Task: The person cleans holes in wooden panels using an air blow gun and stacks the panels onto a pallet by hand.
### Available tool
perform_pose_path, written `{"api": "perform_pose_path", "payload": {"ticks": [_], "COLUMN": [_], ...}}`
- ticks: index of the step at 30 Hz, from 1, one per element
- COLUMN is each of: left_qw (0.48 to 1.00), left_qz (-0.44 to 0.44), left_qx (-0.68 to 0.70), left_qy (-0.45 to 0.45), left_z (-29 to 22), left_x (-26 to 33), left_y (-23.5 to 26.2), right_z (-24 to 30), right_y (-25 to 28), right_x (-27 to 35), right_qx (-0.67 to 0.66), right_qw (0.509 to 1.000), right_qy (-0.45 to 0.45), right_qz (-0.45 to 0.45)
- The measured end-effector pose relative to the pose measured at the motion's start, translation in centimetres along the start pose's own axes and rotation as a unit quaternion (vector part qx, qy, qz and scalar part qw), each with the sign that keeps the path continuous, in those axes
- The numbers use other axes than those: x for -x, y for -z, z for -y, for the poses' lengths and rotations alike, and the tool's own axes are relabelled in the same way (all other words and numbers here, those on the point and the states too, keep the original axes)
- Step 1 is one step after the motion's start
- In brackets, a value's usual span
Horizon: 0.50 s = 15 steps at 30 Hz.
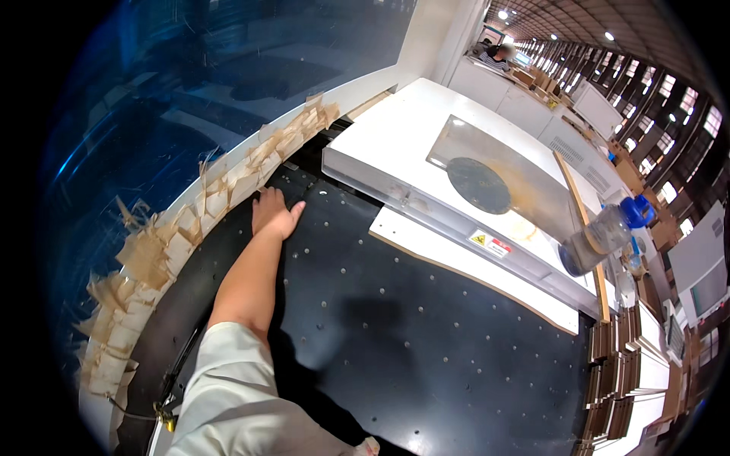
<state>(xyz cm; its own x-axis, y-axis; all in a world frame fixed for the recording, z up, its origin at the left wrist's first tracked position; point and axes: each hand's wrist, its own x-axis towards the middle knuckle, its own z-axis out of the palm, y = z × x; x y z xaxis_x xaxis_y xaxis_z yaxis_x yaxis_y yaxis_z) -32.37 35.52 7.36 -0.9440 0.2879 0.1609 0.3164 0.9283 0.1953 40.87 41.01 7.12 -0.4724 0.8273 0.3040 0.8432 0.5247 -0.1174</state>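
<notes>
My left arm, in a pale short sleeve, reaches forward over a black table top (395, 357) dotted with rows of small pale studs or holes. At its far left corner, my left hand (276, 215) lies palm down with the thumb spread away from the fingers. Nothing shows in its grasp, though the fingertips are partly hidden by the dark edge. Close beside the hand runs a white rim covered with torn brown tape (228, 182), under a large dark blue transparent panel (228, 76). My right hand does not show.
Beyond the table stands a white machine bed (395, 121) bearing a metal sheet (532, 178), a dark oval plate (477, 185) and a blue-capped bottle (604, 237). A white board strip (471, 266) lies before it. Stacked white-and-brown boards (639, 380) stand right. A person (496, 57) sits far off.
</notes>
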Motion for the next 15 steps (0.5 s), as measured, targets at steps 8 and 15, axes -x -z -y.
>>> {"api": "perform_pose_path", "payload": {"ticks": [8, 15], "left_qw": [0.887, 0.943], "left_qz": [0.100, 0.037], "left_qx": [0.109, 0.060], "left_qy": [-0.437, -0.325], "left_z": [-13.0, -18.0], "left_x": [24.1, 17.9], "left_y": [7.5, 2.9], "right_z": [-2.2, -1.3], "right_y": [0.3, 0.9], "right_x": [0.7, 0.5], "right_qx": [-0.012, -0.040], "right_qw": [0.998, 0.999], "right_qy": [0.063, 0.022], "right_qz": [-0.025, 0.002]}}
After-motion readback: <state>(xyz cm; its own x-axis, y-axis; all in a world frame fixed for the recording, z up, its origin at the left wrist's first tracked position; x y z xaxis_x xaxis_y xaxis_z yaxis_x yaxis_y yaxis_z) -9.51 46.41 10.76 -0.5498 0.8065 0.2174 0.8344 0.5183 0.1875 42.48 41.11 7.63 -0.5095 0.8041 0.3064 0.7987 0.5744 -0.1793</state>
